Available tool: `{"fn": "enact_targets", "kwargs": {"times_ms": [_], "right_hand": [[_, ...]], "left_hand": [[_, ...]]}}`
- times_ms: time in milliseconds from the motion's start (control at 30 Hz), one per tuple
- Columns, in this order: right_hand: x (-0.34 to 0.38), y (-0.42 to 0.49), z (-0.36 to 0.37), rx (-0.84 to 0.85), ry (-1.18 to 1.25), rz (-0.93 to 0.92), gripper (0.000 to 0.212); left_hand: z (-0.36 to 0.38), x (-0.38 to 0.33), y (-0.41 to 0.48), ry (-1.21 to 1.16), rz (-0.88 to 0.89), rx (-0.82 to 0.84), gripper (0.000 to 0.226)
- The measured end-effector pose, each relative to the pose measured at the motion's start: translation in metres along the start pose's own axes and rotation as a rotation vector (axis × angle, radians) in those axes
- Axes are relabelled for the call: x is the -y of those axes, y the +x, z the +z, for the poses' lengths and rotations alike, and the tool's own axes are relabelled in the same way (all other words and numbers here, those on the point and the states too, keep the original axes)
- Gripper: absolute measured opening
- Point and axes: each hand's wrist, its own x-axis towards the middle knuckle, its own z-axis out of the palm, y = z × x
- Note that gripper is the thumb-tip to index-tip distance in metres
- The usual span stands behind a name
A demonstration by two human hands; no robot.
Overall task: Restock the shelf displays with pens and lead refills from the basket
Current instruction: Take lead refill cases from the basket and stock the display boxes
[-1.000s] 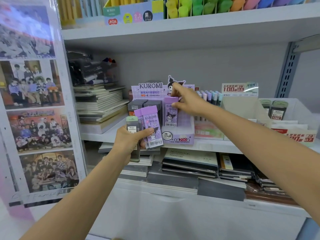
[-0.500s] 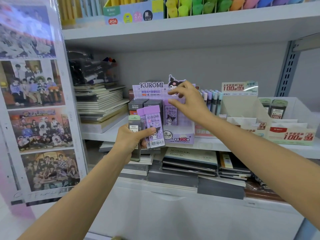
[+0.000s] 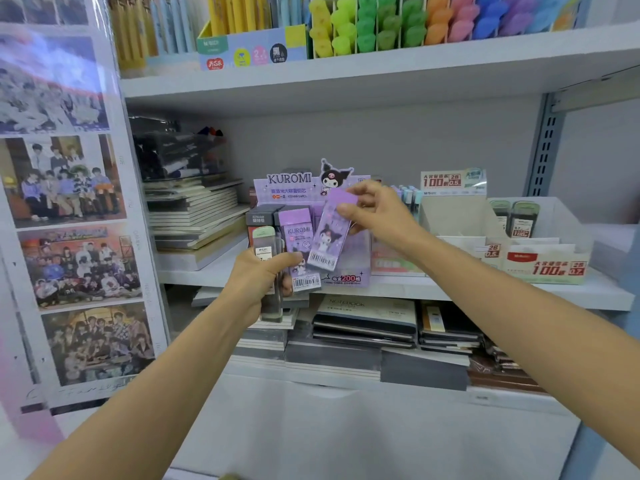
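A purple Kuromi display box (image 3: 349,277) stands on the middle shelf. In front of it my left hand (image 3: 258,280) grips a bundle of lead refill cases: a purple Kuromi case (image 3: 300,251) and a clear green-capped case (image 3: 267,247). My right hand (image 3: 377,211) pinches the top of another purple Kuromi refill case (image 3: 327,239), which hangs tilted just right of the bundle, in front of the box. The basket is out of view.
To the right a white display box (image 3: 550,268) holds dark refill cases (image 3: 521,220). Notebooks (image 3: 194,216) are stacked at the left of the shelf and more lie on the shelf below (image 3: 367,320). Coloured pens (image 3: 398,26) fill the top shelf. A photo board (image 3: 69,220) stands at left.
My right hand left the display box, came back toward the bundle and now pinches one purple case, tilted in the air. The left hand has kept its place.
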Motion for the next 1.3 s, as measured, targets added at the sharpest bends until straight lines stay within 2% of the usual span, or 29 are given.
{"fn": "enact_targets", "kwargs": {"times_ms": [100,167,333,533,733,900,1067,1167,1300], "right_hand": [[0.006,0.008,-0.016,-0.199,0.025,-0.04,0.023],[0.005,0.013,-0.021,-0.239,-0.034,-0.074,0.02],[-0.013,0.023,-0.008,-0.124,-0.298,-0.093,0.016],[-0.022,0.033,0.008,-0.064,-0.465,-0.129,0.02],[-0.01,0.048,0.002,0.096,-0.583,-0.083,0.018],[-0.013,0.048,0.013,0.065,-0.656,-0.161,0.02],[-0.018,0.051,0.006,0.139,-0.661,-0.072,0.02],[-0.023,0.046,0.012,0.063,-0.613,-0.152,0.027],[-0.027,0.045,0.017,-0.053,-0.649,-0.253,0.012]], "left_hand": [[-0.003,0.0,0.001,-0.025,-0.007,-0.05,0.021],[-0.005,0.0,0.002,-0.048,-0.008,-0.09,0.023],[-0.01,0.002,0.002,-0.024,0.008,-0.112,0.017],[-0.017,0.005,0.003,0.01,0.022,-0.093,0.014],[-0.019,0.005,0.004,0.005,0.02,-0.064,0.019],[-0.018,0.006,0.005,-0.019,0.016,-0.05,0.019],[-0.017,0.008,0.005,-0.012,0.016,-0.051,0.027],[-0.018,0.008,0.006,-0.008,0.01,-0.048,0.031],[-0.016,0.008,0.005,0.013,-0.005,-0.036,0.03]]}}
